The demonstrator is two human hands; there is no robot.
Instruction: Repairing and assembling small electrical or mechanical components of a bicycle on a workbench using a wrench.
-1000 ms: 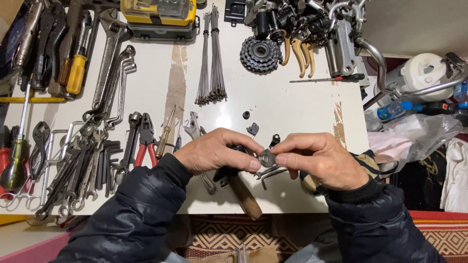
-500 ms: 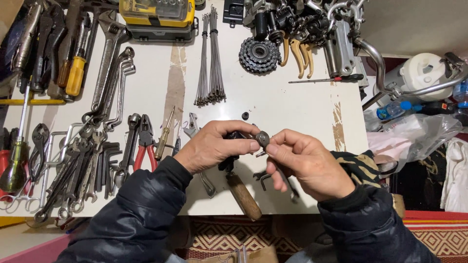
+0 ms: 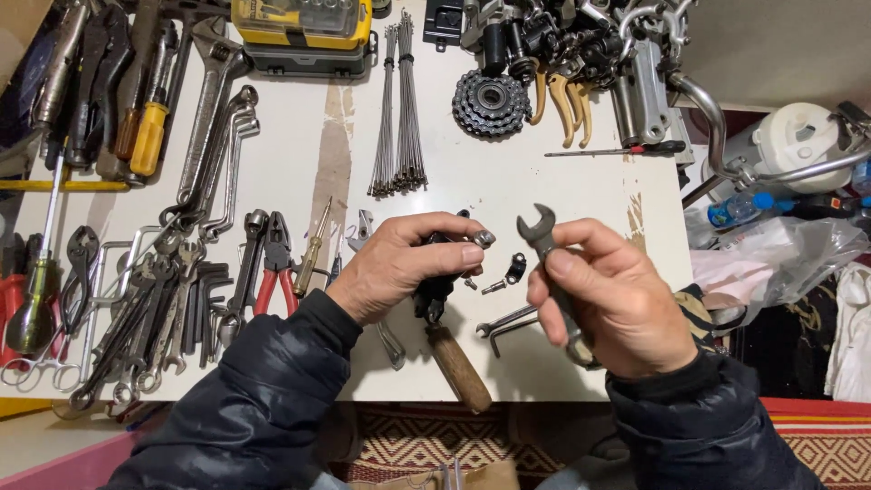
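Note:
My left hand [image 3: 408, 263] grips a small black metal part [image 3: 438, 281] with a bolt end sticking out near my fingertips, held over the white table [image 3: 490, 172]. My right hand [image 3: 608, 304] holds a small open-ended spanner [image 3: 542, 229] upright, its jaw just right of the bolt and apart from it. Below my hands lie a wooden-handled tool [image 3: 458, 366], a small clamp piece [image 3: 515, 268] and loose bolts.
Many wrenches and pliers [image 3: 181, 299] cover the table's left side. Red-handled pliers [image 3: 272, 263], a bundle of spokes [image 3: 397, 109], a cog cluster [image 3: 491, 102], a yellow tool case [image 3: 301, 23] and bike parts [image 3: 581, 54] lie further back. A plastic bag [image 3: 771, 249] sits right.
My right hand has let go of the small part and picked up the spanner, raising it upright. My left hand keeps the black part, lifted slightly.

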